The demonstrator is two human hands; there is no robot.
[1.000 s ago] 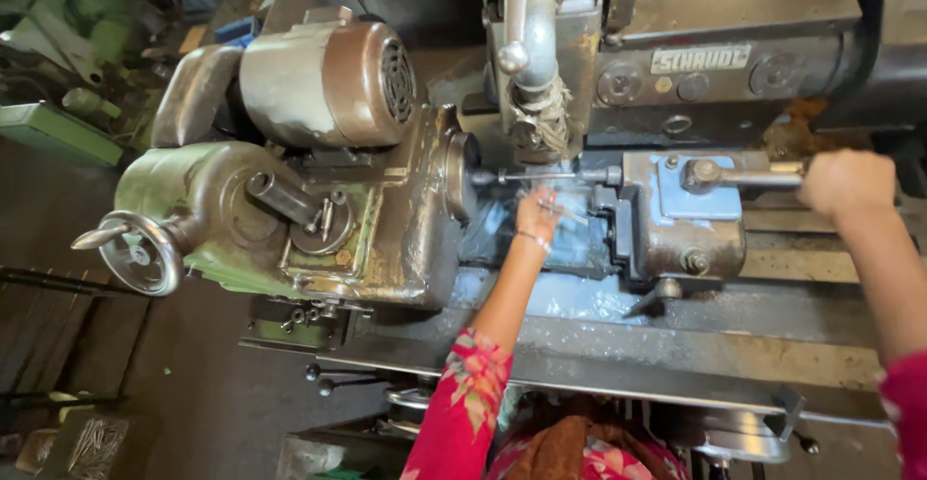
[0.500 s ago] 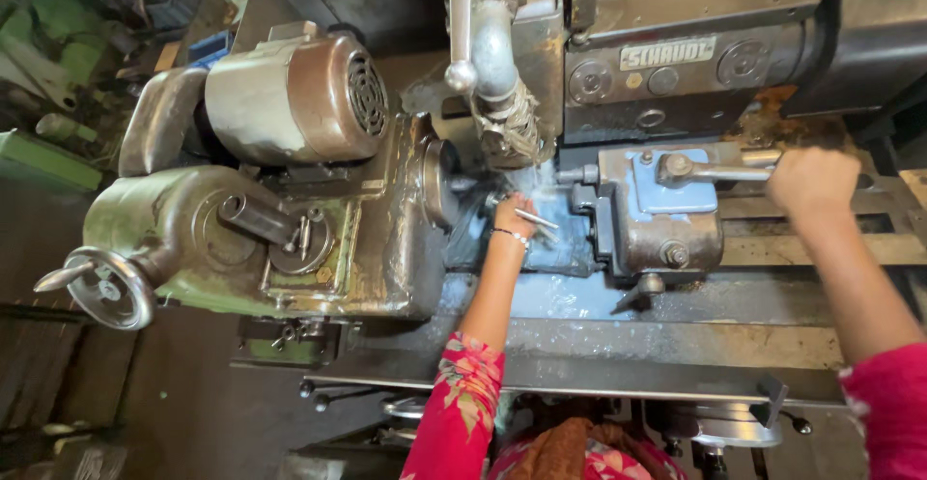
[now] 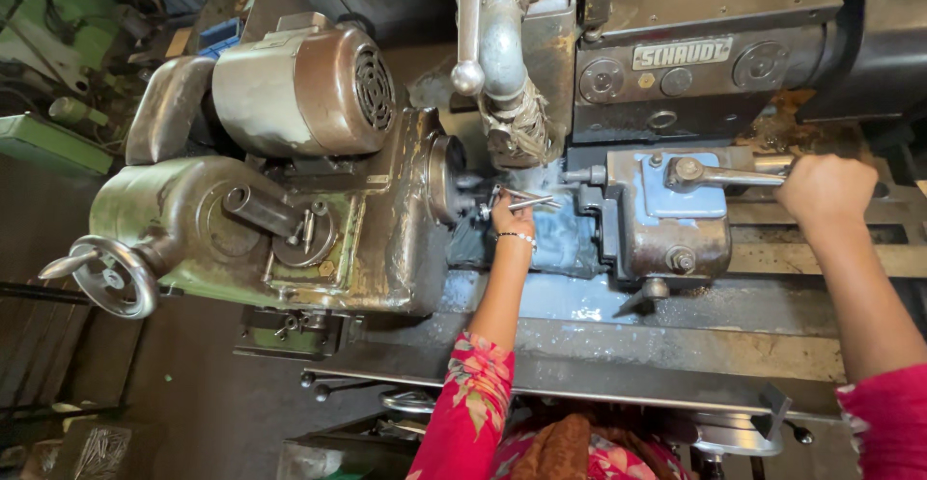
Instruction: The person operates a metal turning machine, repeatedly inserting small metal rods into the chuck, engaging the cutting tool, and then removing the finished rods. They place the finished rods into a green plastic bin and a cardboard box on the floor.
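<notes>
Seen from above at a worn metalworking machine (image 3: pixel 319 239) — left hand (image 3: pixel 510 217) pushed into the narrow gap between the big headstock on the left and the small blue-topped tailstock (image 3: pixel 666 214) on the right, fingers pinched around a thin metal pin (image 3: pixel 529 202) held roughly level. Right hand (image 3: pixel 826 188) clenched in a fist around the far end of the tailstock's lever (image 3: pixel 734 177), arm stretched out to the right. Pin right at the work position, just beside the headstock's round face (image 3: pixel 446 179) and under the rag-wrapped coolant pipe (image 3: pixel 512 74); impossible to tell whether already seated between the two centres or only offered up. Judged from this — loading under way, not finished: piece in hand at the centres, lever gripped, fingers not yet off the pin. Left to do, by the look of it: clamping, letting go, clearing the hand from the gap. More slim pins resting on the green housing (image 3: pixel 307 229) near left; drive motor (image 3: pixel 299 89) above, handwheel (image 3: pixel 114 277) far left, wet machine bed (image 3: pixel 599 296) below the hands.
</notes>
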